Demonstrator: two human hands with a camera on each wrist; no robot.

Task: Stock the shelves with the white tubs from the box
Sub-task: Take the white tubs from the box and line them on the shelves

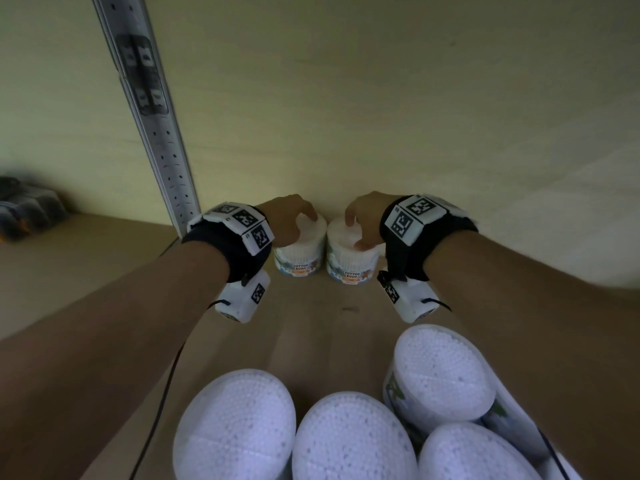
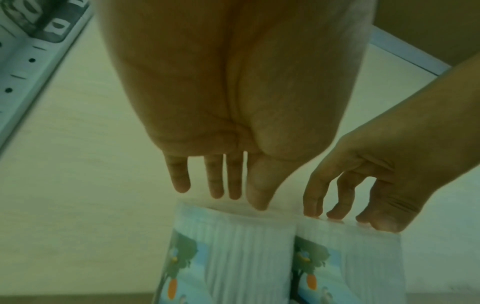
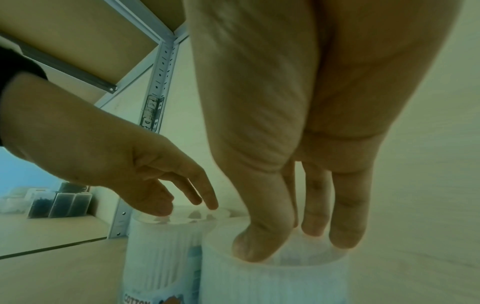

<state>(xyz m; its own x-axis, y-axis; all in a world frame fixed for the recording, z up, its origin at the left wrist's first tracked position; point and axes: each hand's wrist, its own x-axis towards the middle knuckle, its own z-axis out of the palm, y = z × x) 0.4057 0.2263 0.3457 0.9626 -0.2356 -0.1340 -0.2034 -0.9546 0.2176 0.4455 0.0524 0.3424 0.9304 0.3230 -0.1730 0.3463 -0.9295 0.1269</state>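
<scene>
A: We find two white tubs standing upright at the far back of the shelf, touching side by side; the left hand rests straightened fingertips on the left lid; the right hand presses loosely extended fingers on the right lid; neither clamps.

B: We judge them light; clear, ribbed, rigid cylinders packed with cotton buds; smooth lids may slip; take them around the wall; more tubs lie near.

Both arms reach forward; left hand and right hand fingertips pointing down
</scene>
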